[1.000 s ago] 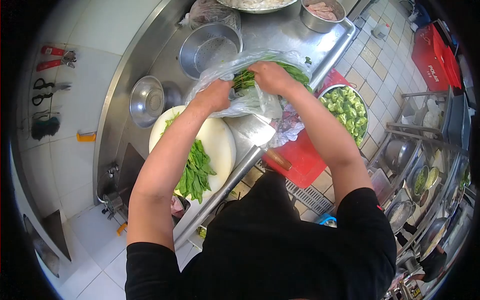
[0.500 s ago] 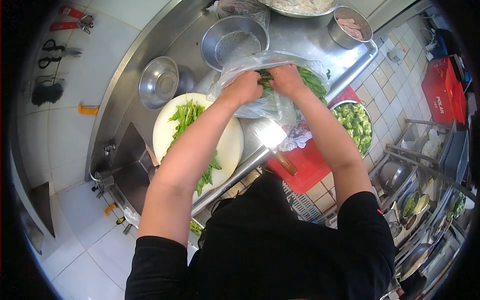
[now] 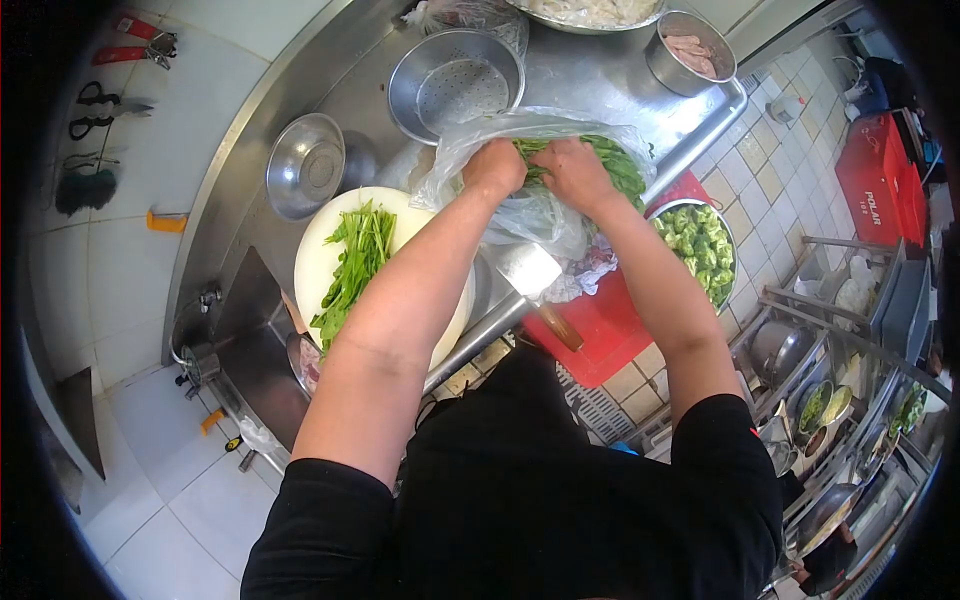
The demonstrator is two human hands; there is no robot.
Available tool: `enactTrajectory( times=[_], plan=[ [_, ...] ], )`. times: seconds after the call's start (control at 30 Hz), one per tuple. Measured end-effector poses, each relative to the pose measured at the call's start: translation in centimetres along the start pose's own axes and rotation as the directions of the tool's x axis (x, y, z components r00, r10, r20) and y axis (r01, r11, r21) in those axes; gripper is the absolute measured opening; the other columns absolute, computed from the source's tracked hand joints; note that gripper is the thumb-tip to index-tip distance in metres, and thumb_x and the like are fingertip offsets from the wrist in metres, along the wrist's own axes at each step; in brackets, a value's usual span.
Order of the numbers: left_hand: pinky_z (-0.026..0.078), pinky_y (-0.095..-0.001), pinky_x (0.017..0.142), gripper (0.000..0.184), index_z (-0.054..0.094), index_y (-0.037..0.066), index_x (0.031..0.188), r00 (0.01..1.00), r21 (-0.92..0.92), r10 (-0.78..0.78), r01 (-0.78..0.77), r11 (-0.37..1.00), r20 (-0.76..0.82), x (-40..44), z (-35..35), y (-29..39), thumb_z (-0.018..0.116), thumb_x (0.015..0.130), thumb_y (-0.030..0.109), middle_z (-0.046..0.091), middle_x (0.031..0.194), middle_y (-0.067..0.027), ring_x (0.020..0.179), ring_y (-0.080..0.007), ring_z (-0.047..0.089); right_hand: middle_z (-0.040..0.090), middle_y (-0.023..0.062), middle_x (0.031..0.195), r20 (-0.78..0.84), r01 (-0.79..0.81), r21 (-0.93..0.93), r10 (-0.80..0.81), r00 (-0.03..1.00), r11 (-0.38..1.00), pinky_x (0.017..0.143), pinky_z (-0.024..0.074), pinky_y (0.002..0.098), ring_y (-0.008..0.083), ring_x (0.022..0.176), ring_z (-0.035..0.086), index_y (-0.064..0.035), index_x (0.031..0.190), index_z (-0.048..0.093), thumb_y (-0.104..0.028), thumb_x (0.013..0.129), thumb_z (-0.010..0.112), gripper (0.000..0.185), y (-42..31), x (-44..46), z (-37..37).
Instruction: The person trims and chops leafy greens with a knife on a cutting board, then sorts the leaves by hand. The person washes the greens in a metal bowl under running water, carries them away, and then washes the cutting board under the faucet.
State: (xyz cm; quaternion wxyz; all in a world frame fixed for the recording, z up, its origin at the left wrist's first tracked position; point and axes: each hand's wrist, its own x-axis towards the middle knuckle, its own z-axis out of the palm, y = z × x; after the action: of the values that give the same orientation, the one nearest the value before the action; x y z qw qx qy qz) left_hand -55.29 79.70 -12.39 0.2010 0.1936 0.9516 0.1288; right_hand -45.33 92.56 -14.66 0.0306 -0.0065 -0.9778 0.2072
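Your left hand (image 3: 494, 167) and right hand (image 3: 573, 175) are closer together than a second ago, both now at the leafy greens (image 3: 622, 168) inside the crinkled, translucent plastic bag (image 3: 540, 228). I cannot tell whether either grips. Your left forearm covers less of the slim-stemmed bunch (image 3: 358, 255) on the smooth, round white cutting board (image 3: 317, 245). Beyond stands a perforated metal colander (image 3: 458, 88).

Red box (image 3: 884, 172) at right of view, light capitals reading "POLAR" (image 3: 873, 209), smaller line beneath, too small to read.
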Motion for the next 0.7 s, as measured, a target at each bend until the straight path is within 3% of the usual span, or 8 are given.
enactTrajectory(
  times=[0.13, 0.2, 0.27, 0.37, 0.47, 0.53, 0.6, 0.7],
  plan=[
    [0.047, -0.0397, 0.093, 0.031, 0.067, 0.009, 0.111, 0.996, -0.069, 0.015, -0.009, 0.998, 0.088, 1.9, 1.5, -0.9, 0.061, 0.082, 0.020, 0.066, 0.114, -0.0164, 0.111, -0.0333, 0.060, 0.059, 0.0073, 0.099, -0.007, -0.001, 0.016, 0.002, 1.000, 1.000, 0.086, 0.0422, 0.0421, 0.0276, 0.102, 0.053, -0.0174, 0.103, 0.071, -0.014, 0.077, 0.067, 0.027, 0.0, -1.7, 1.2],
    [0.046, -0.0396, 0.092, 0.030, 0.069, 0.009, 0.108, 0.944, -0.521, 0.106, 0.077, 0.850, 0.311, 2.9, 2.5, -1.8, 0.060, 0.084, 0.025, 0.067, 0.113, -0.0158, 0.108, -0.0327, 0.061, 0.057, 0.0081, 0.097, -0.086, 0.030, 0.083, -0.022, 0.996, 0.996, 0.085, 0.0423, 0.0411, 0.0272, 0.098, 0.053, -0.0137, 0.101, 0.072, -0.015, 0.077, 0.066, 0.024, -0.3, -2.4, 1.0],
    [0.047, -0.0402, 0.089, 0.033, 0.070, 0.009, 0.106, 0.942, -0.478, 0.112, 0.057, 0.876, 0.317, 2.6, 2.6, -1.7, 0.057, 0.087, 0.033, 0.067, 0.112, -0.0148, 0.105, -0.0318, 0.062, 0.057, 0.0085, 0.097, -0.084, 0.020, 0.113, -0.010, 0.996, 0.993, 0.086, 0.0422, 0.0409, 0.0275, 0.098, 0.053, -0.0117, 0.101, 0.072, -0.017, 0.078, 0.065, 0.025, -0.9, -2.8, 0.4],
    [0.049, -0.0423, 0.086, 0.038, 0.067, 0.010, 0.111, 0.971, 0.040, 0.146, -0.156, 0.987, 0.191, 0.2, 0.3, -0.5, 0.053, 0.090, 0.038, 0.066, 0.114, -0.0148, 0.104, -0.0335, 0.063, 0.057, 0.0092, 0.098, -0.073, 0.034, 0.141, -0.024, 0.997, 0.989, 0.086, 0.0421, 0.0403, 0.0275, 0.098, 0.052, -0.0087, 0.103, 0.072, -0.021, 0.081, 0.063, 0.027, -0.9, -2.9, 0.2],
    [0.046, -0.0394, 0.091, 0.038, 0.065, 0.009, 0.115, 0.991, -0.073, 0.112, -0.107, 0.992, 0.078, 0.9, 2.7, -1.1, 0.053, 0.090, 0.036, 0.064, 0.119, -0.0145, 0.110, -0.0293, 0.061, 0.058, 0.0113, 0.098, -0.068, 0.036, 0.163, -0.025, 0.997, 0.986, 0.087, 0.0425, 0.0413, 0.0284, 0.098, 0.053, -0.0072, 0.101, 0.072, -0.023, 0.083, 0.061, 0.026, -0.9, -3.1, 0.5],
    [0.043, -0.0399, 0.094, 0.036, 0.064, 0.007, 0.115, 0.979, -0.374, 0.182, -0.136, 0.918, 0.091, 2.0, 4.2, -2.4, 0.052, 0.092, 0.031, 0.066, 0.116, -0.0121, 0.109, -0.0271, 0.059, 0.060, 0.0132, 0.098, -0.076, 0.017, 0.189, -0.002, 0.997, 0.982, 0.086, 0.0429, 0.0428, 0.0295, 0.097, 0.055, -0.0067, 0.098, 0.072, -0.023, 0.084, 0.060, 0.024, -0.7, -2.9, 1.1],
    [0.041, -0.0417, 0.093, 0.029, 0.064, 0.008, 0.110, 0.952, -0.790, -0.068, 0.286, 0.543, 0.298, 2.6, 3.7, -2.2, 0.052, 0.093, 0.028, 0.067, 0.107, -0.0055, 0.105, -0.0216, 0.058, 0.064, 0.0191, 0.096, -0.104, -0.127, 0.278, 0.161, 0.982, 0.952, 0.082, 0.0459, 0.0469, 0.0334, 0.094, 0.060, -0.0052, 0.092, 0.070, -0.022, 0.086, 0.058, 0.021, -0.2, -2.2, 1.8],
    [0.045, -0.0391, 0.086, 0.019, 0.061, 0.012, 0.101, 0.926, -0.861, 0.059, 0.322, 0.393, 0.372, 2.4, 0.2, -3.8, 0.052, 0.095, 0.027, 0.060, 0.086, -0.0008, 0.086, -0.0178, 0.059, 0.065, 0.0217, 0.095, -0.067, -0.296, 0.240, 0.320, 0.945, 0.925, 0.078, 0.0477, 0.0498, 0.0369, 0.090, 0.062, -0.0040, 0.089, 0.067, -0.020, 0.086, 0.056, 0.019, -1.8, -1.1, -0.9]
  ],
)
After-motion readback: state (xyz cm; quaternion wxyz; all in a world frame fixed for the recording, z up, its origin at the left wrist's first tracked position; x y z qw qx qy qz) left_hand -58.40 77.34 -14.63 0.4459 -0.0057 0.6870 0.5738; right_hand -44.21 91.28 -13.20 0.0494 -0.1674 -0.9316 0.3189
